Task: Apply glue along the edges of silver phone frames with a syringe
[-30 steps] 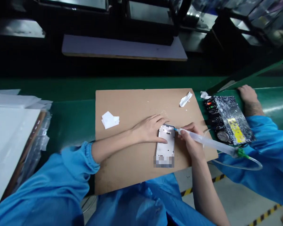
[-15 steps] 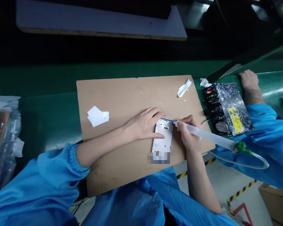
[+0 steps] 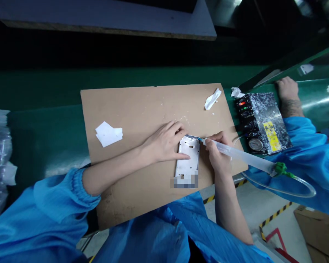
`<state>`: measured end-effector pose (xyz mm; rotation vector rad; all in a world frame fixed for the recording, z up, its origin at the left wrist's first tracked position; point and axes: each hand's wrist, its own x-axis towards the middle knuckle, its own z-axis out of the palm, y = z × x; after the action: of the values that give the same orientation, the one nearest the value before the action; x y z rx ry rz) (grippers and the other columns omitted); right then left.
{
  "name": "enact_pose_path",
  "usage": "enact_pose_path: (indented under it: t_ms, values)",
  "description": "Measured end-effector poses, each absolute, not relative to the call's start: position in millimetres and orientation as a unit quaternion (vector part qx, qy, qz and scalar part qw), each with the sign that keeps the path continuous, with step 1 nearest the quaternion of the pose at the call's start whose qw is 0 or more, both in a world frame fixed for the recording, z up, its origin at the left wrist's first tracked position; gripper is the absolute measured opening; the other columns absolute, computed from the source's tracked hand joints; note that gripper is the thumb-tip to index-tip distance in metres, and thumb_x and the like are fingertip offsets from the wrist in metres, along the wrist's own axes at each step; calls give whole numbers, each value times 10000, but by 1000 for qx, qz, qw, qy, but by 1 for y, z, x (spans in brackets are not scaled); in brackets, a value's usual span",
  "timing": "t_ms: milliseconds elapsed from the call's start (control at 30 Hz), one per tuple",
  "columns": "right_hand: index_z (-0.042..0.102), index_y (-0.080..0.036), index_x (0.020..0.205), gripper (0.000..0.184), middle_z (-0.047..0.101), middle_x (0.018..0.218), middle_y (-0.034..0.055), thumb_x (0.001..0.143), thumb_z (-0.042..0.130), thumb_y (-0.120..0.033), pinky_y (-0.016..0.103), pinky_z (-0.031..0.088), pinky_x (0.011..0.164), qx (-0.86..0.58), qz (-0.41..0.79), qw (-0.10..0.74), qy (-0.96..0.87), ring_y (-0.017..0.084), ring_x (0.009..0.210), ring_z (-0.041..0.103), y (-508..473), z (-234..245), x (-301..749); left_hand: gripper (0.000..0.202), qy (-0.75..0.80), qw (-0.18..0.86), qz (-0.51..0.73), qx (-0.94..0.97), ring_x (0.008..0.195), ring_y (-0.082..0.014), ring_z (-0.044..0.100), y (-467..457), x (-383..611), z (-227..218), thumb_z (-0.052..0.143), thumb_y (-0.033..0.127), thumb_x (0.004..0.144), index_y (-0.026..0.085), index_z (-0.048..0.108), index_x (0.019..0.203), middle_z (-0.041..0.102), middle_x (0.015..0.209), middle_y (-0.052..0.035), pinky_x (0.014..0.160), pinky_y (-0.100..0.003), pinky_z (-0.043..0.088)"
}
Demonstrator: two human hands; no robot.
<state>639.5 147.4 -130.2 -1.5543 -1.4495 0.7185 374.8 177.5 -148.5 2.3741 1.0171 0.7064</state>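
A silvery metal phone frame (image 3: 188, 155) lies on a brown cardboard sheet (image 3: 134, 193), its lower end blurred out. My left hand (image 3: 167, 142) holds it at the upper left, thumb across its face and fingers along the top left edge. Pinched in my right hand (image 3: 218, 151) is a translucent dispensing syringe (image 3: 244, 157), tilted. Its thin blue needle tip is at the frame's upper right corner; whether it touches I cannot tell. From the syringe's green cap (image 3: 280, 168) a clear hose (image 3: 304, 195) loops away.
Right of the cardboard stands a stained black control box (image 3: 268, 120) with knobs and a gauge. Another person's hand (image 3: 287, 89) rests behind it. White paper pieces (image 3: 108, 134) and a crumpled tissue (image 3: 213, 98) lie on the cardboard. Bubble-wrapped items (image 3: 0, 157) sit far left. A shelf (image 3: 106, 23) overhangs the back.
The view has shifted slightly, moving the whole scene a little left and up. My hands keep their hold on the phone frame and syringe, and the needle tip stays by the upper right corner.
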Motion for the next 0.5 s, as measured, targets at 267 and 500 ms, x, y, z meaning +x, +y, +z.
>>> enact_pose_path:
  t_ms: [267,500]
  values:
    - [670,-282,816,303,677,680,-26,953,839,-492,353,456,611,-623,285,436,-583,204,629,591,148,-128,636,727,371,232,256,862,1289,-352,683,178,376,-149,935,701,958,174,722,1410,731,1380,-154,1168,-497,581]
    - [667,-280,799,274,667,671,-33,937,829,-452,350,434,610,-627,282,440,-577,192,617,571,149,-129,636,716,372,223,249,866,1306,-358,677,178,374,-148,909,707,979,174,712,1415,730,1395,-159,1182,-508,574]
